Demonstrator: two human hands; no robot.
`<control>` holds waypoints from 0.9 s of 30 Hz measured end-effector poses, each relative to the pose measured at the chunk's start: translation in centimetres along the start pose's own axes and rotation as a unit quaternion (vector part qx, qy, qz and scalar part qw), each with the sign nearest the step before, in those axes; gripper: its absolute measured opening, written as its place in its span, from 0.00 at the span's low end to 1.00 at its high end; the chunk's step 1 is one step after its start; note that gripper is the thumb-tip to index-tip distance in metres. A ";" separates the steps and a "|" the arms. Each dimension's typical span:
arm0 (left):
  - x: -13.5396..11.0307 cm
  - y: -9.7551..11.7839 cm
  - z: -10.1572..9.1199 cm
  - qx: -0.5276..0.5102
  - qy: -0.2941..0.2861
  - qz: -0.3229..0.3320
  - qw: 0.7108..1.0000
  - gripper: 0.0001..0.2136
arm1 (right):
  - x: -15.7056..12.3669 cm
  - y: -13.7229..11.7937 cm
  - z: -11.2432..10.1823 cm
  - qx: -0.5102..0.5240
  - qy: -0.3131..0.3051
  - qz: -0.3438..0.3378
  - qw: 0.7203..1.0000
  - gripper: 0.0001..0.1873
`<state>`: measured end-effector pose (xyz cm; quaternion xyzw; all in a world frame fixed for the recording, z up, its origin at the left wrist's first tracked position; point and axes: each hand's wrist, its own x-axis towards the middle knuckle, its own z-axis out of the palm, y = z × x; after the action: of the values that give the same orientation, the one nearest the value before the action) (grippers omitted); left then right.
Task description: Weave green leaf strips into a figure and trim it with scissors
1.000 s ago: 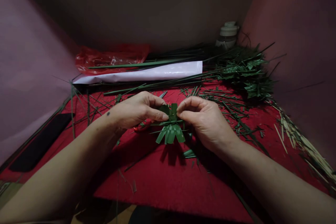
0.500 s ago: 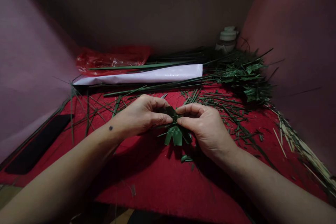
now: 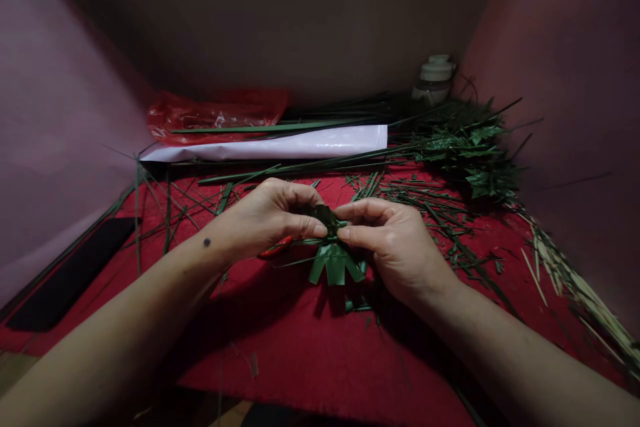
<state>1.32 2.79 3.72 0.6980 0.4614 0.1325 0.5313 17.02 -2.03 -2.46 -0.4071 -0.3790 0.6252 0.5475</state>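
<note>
Between my two hands is a small piece of folded green leaf strips [image 3: 334,261], its cut ends fanning downward above the red table. My left hand [image 3: 285,213] pinches its left side with thumb and forefinger. From the right, my right hand [image 3: 390,233] pinches the same piece, thumb tip close to the other thumb. Fingers cover much of the upper part of the piece. Under the left hand a red-orange loop [image 3: 277,248], perhaps a scissors handle, partly shows. A curled green leaf scrap [image 3: 358,307] lies just below on the table.
A black flat object [image 3: 75,273] lies at left. Behind are a white folded sheet [image 3: 300,145], a red plastic bag [image 3: 215,113] and a jar [image 3: 433,80]. Star-shaped leaf pieces [image 3: 480,147] pile at back right; leaf trimmings [image 3: 425,197] and pale sticks [image 3: 570,280] scatter there.
The lower leaf ends have swung and spread wider, facing me more. The red-orange loop under my left hand has come into view. Both hands keep their pinch with barely any shift.
</note>
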 end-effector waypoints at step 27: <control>-0.2 -0.4 -0.7 0.066 -0.034 -0.014 0.997 0.06 | 0.0 -0.6 0.1 -0.082 -0.008 -0.025 0.996 0.10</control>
<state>0.48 3.06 3.75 0.7289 0.4608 0.0708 0.5013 17.16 -1.99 -1.91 -0.4361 -0.4431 0.5817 0.5245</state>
